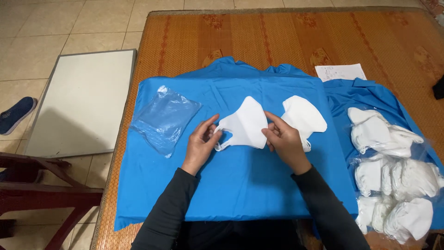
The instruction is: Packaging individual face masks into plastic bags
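**White mask pinched between both hands, mid-cloth**

The folded white mask (245, 125) lies at the centre of the blue cloth (231, 190), directly between the hands, long axis running left-right. The left hand (201, 143) pinches its left end at the ear loop; the right hand (282, 141) grips the right edge with fingertips on the fold. Both hands are closed on it, about equally near — neither leads.

A second white mask (303, 115) sits just beside the right hand, toward the cloth's far right corner, partly overlapped by the held one. A clear plastic bag (164, 118) — crinkled, glossy, flat — lies near the cloth's left edge, apart from the left hand.

The masks look soft, matte and non-woven, with a beaked fold. The cloth is smooth, on a woven orange mat (277, 37). Bagged white masks (397, 185) are piled along the mat's right edge.
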